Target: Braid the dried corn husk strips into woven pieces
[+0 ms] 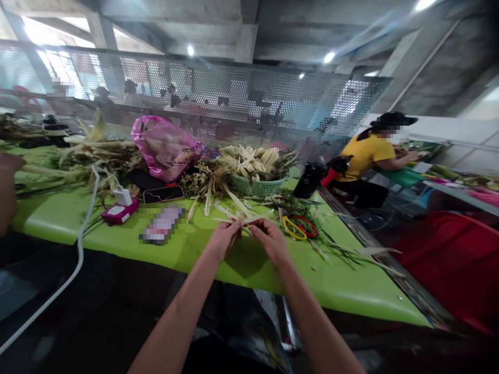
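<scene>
My left hand point(226, 236) and my right hand point(268, 238) are close together above the green table, thumbs and fingertips pinched. Between them are thin pale plant strips point(245, 224), which fan out past the fingertips. Part of the strips is hidden by my fingers. Just behind my hands stands a green basket point(259, 187) heaped with pale cut plant pieces point(251, 162). To the right of my right hand lie a yellow loop point(295, 228) and a red loop point(307, 227), resembling scissor handles, among feathery green scraps.
A blurred-out phone-like item point(162, 224), a dark phone point(162, 194), and a magenta power block point(120, 211) with a white cable lie left. A pink plastic bag point(166, 148) stands behind. A black bottle point(310, 180) is right. A co-worker in yellow point(362, 156) sits beyond.
</scene>
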Available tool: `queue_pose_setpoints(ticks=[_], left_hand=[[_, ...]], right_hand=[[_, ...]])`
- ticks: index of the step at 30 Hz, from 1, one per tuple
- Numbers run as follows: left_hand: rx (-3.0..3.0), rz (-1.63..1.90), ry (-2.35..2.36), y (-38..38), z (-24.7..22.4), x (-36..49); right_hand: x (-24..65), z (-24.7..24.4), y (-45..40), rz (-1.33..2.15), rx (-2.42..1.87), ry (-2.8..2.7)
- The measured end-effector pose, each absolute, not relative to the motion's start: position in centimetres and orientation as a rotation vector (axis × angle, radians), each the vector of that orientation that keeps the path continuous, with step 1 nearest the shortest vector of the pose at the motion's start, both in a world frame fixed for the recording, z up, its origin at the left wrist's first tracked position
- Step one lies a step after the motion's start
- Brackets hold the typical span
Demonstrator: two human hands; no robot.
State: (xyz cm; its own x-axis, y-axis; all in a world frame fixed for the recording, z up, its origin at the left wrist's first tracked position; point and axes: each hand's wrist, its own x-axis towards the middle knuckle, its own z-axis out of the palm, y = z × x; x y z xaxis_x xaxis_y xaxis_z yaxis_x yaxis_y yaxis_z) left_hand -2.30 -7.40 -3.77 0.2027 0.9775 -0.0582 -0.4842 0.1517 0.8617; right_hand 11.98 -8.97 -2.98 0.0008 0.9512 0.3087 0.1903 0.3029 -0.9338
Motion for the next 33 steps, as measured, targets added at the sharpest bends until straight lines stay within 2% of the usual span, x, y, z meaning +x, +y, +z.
queue_pose_setpoints(ticks=[9,14,16,21,23,27,33], left_hand=[[0.98,1.133,0.686,-7.9,-3.5,-2.3],[1.275,1.119,0.783,-7.5,-4.0,-2.4],[1.372,1.134,0.829,-7.3,-4.4,-2.4],[1.537,1.145,0.906,-6.8,-5.0,-2.2],[1.602,1.153,0.877,-6.7,-5.1,-2.1],[1.67,1.129,0.843,-6.8,-5.0,-2.0],[1.657,1.086,0.755,-7.0,-5.1,-1.8]], right_hand=[[12.3,-3.3,-8.8,0.823,-1.096,-1.245],[12.6,-3.9,-8.4,0.726,-1.149,-1.267],[12.8,-3.9,-8.3,0.613,-1.202,-1.267],[13.0,-3.0,-8.8,0.002,-1.274,-1.341],[12.9,-2.7,-8.9,-0.125,-1.269,-1.48],[12.6,-3.0,-8.6,-0.049,-1.274,-1.709],[12.6,-3.1,-8.4,0.208,-1.213,-1.623]])
